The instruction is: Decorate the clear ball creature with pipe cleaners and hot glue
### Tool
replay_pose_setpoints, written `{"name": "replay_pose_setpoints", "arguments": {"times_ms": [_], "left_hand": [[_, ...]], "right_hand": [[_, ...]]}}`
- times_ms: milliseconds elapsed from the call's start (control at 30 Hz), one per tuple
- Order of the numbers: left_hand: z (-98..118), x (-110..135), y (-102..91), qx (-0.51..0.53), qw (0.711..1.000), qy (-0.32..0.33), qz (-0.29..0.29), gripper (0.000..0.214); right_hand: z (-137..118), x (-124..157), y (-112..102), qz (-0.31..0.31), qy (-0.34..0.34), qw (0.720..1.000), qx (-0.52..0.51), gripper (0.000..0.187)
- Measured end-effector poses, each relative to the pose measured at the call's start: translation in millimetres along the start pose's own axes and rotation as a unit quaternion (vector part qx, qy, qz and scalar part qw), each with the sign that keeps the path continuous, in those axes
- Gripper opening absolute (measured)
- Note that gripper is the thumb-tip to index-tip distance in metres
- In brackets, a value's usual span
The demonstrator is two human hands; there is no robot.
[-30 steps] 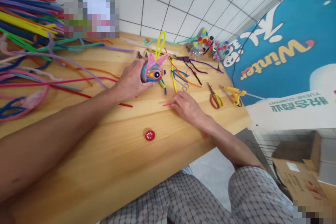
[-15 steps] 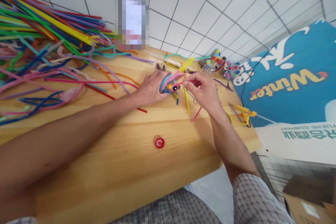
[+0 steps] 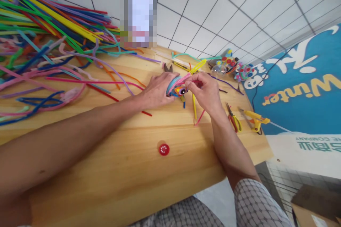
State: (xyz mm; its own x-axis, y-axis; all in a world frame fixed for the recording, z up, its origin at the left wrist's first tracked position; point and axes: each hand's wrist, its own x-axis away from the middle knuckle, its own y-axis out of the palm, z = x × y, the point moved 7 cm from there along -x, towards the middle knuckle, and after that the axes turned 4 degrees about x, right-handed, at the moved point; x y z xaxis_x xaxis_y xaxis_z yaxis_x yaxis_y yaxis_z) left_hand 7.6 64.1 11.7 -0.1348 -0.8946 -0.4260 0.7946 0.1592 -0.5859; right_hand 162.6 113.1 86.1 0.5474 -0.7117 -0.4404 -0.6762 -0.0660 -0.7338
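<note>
My left hand (image 3: 158, 90) is wrapped round a small pipe-cleaner figure (image 3: 177, 91), blue, pink and orange with a black-and-white eye. My fingers hide part of it. Close by on the right, my right hand (image 3: 204, 90) is closed in a pinch on a thin pink pipe cleaner (image 3: 189, 81) beside the eye. A yellow pipe-cleaner loop (image 3: 199, 65) rises behind the figure. On the table below, a yellow pipe cleaner (image 3: 194, 107) runs down between the hands.
Many coloured pipe cleaners (image 3: 61, 21) cover the left side. A pixelated screen (image 3: 140, 16) stands behind them. Pliers (image 3: 236, 122) and a yellow glue gun (image 3: 255, 118) lie right. A red round piece (image 3: 164, 149) sits in front. Dotted figures (image 3: 228, 62) stand at the back.
My right hand has come slightly closer to the figure, its fingers now beside the eye. The view has shifted a little, showing the pliers beside my right forearm more fully.
</note>
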Motion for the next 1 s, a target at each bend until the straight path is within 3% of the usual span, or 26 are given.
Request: {"name": "replay_pose_setpoints", "arguments": {"times_ms": [533,800,1000], "left_hand": [[3.3,-0.7,-0.9,0.013,1.000,-0.018,-0.017,0.080],[-1.6,1.7,-3.5,0.064,0.998,0.000,-0.028,0.060],[-5.3,0.6,-2.3,0.073,0.997,-0.017,-0.023,0.058]], "right_hand": [[3.2,1.2,2.2,0.008,0.008,0.999,0.045,0.007],[-2.0,0.8,1.9,0.020,-0.018,0.997,0.069,0.009],[-2.8,2.2,1.8,0.021,-0.013,0.996,0.080,0.009]]}}
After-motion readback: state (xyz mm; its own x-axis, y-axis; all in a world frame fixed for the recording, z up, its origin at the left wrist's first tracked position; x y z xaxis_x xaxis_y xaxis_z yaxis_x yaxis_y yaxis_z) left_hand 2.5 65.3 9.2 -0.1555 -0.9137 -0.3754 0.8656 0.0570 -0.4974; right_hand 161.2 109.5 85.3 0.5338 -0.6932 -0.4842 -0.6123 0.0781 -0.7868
